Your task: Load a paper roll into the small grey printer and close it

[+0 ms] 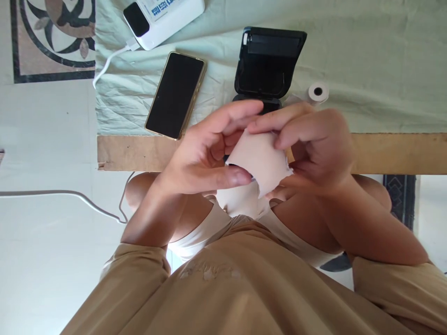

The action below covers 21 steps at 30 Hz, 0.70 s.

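A curled piece of white paper (262, 160) with torn, jagged edges is between my hands, just over the table's front edge. My right hand (316, 144) grips it from the right, fingertips pressing on its upper side. On the left, the thumb of my left hand (206, 153) lies along the paper's lower left edge, while the curved fingers are partly hidden behind it. Beyond my fingers stands a small black device (267, 63) with its lid raised; my hands hide its lower part. Near my right fingers, a small white paper roll (318, 93) with a dark core rests on the cloth.
A smartphone (175, 95) with a dark screen lies left of the device. Behind it is a white power bank (164, 21) with a white cable (111, 59) plugged in. Green cloth (377, 70) covers the table, whose wooden edge (398, 152) faces me. Another cable (80, 195) runs across the floor.
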Motion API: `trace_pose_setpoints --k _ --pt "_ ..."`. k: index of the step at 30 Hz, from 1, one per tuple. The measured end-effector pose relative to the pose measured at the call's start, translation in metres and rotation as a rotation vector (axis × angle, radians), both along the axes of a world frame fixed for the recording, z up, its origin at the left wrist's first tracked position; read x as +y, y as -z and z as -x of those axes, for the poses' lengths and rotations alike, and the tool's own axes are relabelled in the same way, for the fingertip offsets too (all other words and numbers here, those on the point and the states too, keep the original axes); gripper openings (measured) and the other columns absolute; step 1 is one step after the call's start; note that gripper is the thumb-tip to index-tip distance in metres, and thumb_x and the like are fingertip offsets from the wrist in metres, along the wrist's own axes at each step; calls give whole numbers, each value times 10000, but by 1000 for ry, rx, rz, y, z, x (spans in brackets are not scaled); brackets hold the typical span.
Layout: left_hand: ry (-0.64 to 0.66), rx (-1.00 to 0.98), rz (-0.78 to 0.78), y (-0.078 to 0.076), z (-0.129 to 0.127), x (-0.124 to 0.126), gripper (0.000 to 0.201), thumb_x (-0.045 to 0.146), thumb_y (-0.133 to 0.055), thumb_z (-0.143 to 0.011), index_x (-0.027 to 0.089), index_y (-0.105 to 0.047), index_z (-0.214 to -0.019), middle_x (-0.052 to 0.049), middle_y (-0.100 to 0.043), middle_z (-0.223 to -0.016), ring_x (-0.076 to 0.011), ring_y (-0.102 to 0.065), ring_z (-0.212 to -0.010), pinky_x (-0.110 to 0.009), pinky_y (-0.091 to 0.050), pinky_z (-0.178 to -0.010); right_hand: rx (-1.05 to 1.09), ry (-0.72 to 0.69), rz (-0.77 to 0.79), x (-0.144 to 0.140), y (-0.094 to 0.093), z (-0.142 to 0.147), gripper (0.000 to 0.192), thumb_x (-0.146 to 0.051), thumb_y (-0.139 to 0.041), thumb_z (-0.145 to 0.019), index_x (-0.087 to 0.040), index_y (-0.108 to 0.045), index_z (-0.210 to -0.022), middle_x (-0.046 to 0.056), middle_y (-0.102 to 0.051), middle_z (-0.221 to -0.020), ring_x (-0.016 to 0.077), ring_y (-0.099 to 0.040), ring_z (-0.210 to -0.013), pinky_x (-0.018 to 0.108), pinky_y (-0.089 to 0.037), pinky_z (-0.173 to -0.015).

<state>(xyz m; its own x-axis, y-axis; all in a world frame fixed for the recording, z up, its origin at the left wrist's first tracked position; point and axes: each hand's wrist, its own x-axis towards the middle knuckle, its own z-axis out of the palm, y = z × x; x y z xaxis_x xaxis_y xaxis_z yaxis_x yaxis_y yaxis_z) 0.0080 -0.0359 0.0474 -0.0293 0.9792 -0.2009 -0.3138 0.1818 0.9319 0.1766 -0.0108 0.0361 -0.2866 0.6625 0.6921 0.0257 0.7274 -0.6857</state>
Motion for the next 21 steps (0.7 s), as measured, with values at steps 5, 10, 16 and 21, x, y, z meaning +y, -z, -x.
trace_pose_setpoints --k 5,10,16,21 --pt "53 21 69 -9 16 1 592 682 -644 -1069 278 -687 -1499 -95 -822 -1260 -408 -686 -1511 -445 -704 -1007 -55 190 -167 3 2 4 60 -346 -687 -1006 -346 -635 -976 -16 -869 -1144 218 -844 -971 430 -682 -796" --pt "306 52 -200 -5 37 10 540 489 -934 -847 227 -819 -1305 -79 -852 -1144 -370 -868 -1138 -406 -718 -863 -87 188 -247 14 3 -8 133 -403 -703 -979 -292 -647 -932 37 -856 -1103 230 -815 -933 441 -667 -807" --pt "562 -125 -671 32 45 44 806 351 -1024 -749 290 -750 -1505 -35 -863 -1210 -281 -888 -1042 -402 -765 -814 -125 228 -361 20 1 -21 99 -259 -618 -1016 -286 -645 -924 12 -809 -1012 199 -786 -862 403 -647 -724" --pt "560 -72 -844 44 46 57 780 451 -998 -816 288 -733 -1532 -36 -856 -1209 -244 -875 -960 -347 -738 -736 -105 264 -398 19 6 -16 385 -601 -693 -1044 -272 -616 -859 26 -795 -971 197 -744 -805 419 -600 -688"
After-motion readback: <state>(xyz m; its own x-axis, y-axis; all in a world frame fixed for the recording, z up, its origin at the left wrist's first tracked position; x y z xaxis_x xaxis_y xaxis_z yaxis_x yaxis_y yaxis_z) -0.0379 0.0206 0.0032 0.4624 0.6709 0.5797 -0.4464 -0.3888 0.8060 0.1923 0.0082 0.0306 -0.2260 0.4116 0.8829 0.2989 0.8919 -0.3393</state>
